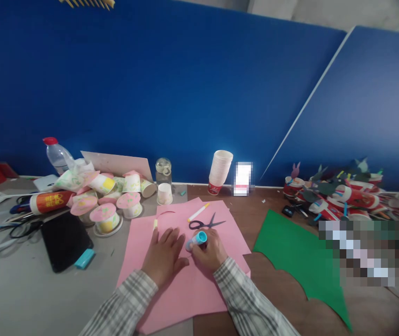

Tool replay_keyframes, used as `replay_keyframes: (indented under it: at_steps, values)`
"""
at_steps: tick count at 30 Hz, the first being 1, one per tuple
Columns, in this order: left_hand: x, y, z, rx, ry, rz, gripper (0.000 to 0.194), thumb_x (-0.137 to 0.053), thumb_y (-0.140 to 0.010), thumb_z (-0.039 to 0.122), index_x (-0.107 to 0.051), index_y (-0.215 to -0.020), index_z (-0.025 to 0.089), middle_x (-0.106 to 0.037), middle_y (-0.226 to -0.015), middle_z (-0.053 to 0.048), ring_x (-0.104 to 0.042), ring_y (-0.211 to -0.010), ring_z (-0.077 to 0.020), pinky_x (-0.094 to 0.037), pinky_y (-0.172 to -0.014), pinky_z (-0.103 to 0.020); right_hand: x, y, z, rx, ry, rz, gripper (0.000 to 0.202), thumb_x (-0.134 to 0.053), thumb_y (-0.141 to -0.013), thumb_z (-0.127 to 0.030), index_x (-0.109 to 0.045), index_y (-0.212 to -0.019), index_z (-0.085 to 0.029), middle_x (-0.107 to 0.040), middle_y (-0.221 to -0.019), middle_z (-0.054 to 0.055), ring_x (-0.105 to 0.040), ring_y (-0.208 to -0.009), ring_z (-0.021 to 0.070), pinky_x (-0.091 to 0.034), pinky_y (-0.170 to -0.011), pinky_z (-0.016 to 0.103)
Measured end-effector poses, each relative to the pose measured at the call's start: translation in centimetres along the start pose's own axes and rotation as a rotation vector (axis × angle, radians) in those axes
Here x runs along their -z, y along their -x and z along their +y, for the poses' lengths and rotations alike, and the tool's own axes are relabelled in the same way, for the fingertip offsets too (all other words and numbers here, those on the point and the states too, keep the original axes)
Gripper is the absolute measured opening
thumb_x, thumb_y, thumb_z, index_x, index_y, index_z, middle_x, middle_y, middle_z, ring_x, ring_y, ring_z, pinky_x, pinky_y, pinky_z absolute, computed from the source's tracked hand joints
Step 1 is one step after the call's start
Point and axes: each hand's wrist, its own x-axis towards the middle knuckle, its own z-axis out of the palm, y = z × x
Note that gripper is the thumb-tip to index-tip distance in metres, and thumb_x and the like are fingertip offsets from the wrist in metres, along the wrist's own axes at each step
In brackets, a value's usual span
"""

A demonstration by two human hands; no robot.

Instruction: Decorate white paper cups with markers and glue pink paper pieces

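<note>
My left hand [164,254] lies flat on the pink paper [182,298], fingers spread. Close to its left, my right hand [210,252] is closed around a light-blue tube [201,237], tilted with its hollow end up; it looks like a glue stick. Its lower end is near the paper, partly hidden by my fingers. Beyond my right hand lie open scissors [206,224] with dark handles and a white marker [198,212] with yellow ends. A small pale-yellow piece [155,224] shows at my left fingertips, beside a thin red curved strip [166,213].
Pink-topped paper cups [105,218] crowd the left, near a black tablet-like slab [65,242]. A glass jar [163,170] and stacked white cups [221,167] stand by the blue partition [185,93]. Green paper [297,256] and heaped red cups [356,198] lie right.
</note>
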Motion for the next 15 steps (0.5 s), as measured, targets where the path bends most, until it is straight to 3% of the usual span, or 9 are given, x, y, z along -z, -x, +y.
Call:
replay_keyframes:
  at_steps: [7, 13, 15]
  values:
    - [0.2, 0.1, 0.1, 0.004, -0.001, 0.007, 0.062, -0.036, -0.074, 0.061, -0.033, -0.127, 0.029, -0.045, -0.134, -0.012, -0.034, -0.122, -0.0342, -0.016, -0.099, -0.066, 1.3, -0.4, -0.2, -0.062, -0.166, -0.073, 0.016, -0.06, -0.056, -0.014, -0.055, -0.043, -0.022, -0.059, -0.04, -0.005, -0.052, -0.04, 0.0159, -0.043, -0.053, 0.027]
    - [-0.1, 0.1, 0.0, -0.022, -0.03, 0.034, 0.061, -0.035, -0.075, 0.06, -0.033, -0.126, 0.028, -0.046, -0.133, -0.012, -0.036, -0.121, -0.0339, -0.018, -0.098, -0.065, 1.8, -0.6, -0.2, -0.209, -0.35, 0.17, 0.011, -0.054, -0.062, -0.02, -0.063, -0.069, -0.02, -0.069, -0.058, 0.001, -0.063, -0.053, 0.0217, -0.049, -0.05, 0.028]
    - [-0.1, 0.1, 0.0, -0.026, -0.047, 0.045, 0.061, -0.037, -0.074, 0.06, -0.035, -0.126, 0.027, -0.047, -0.132, -0.012, -0.037, -0.119, -0.0346, -0.018, -0.097, -0.065, 1.3, -0.5, -0.4, -0.195, -0.343, 0.153, 0.009, -0.056, -0.06, -0.02, -0.063, -0.067, -0.021, -0.068, -0.057, 0.001, -0.062, -0.053, 0.022, -0.049, -0.051, 0.029]
